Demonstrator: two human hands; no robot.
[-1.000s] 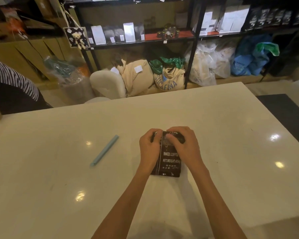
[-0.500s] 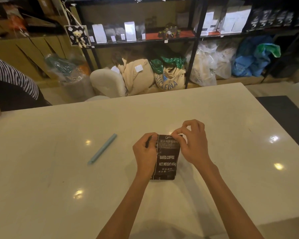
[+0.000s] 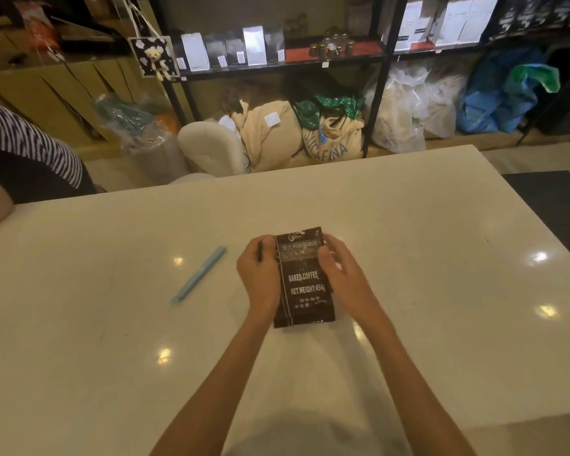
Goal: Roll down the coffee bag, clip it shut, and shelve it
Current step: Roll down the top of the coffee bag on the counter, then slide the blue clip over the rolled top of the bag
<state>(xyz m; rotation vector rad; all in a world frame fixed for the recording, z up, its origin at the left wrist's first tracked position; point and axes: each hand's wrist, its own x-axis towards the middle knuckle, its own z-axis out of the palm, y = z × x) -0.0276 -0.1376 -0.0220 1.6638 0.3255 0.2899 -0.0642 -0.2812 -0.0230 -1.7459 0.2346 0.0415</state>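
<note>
two bare forearms, no sleeves in view, hands point(image 3: 303, 278) ungloved

The small print low on the coffee bag point(image 3: 301, 278) is unreadable.

There is only one camera; it sits on the person's head and looks forward and down; the white counter point(image 3: 408, 258) fills the lower part of the view, close below; both arms reach out from the bottom edge; farther off, across the counter, stand dark shelves point(image 3: 380, 77) and sacks point(image 3: 270, 133) on the floor.
</note>
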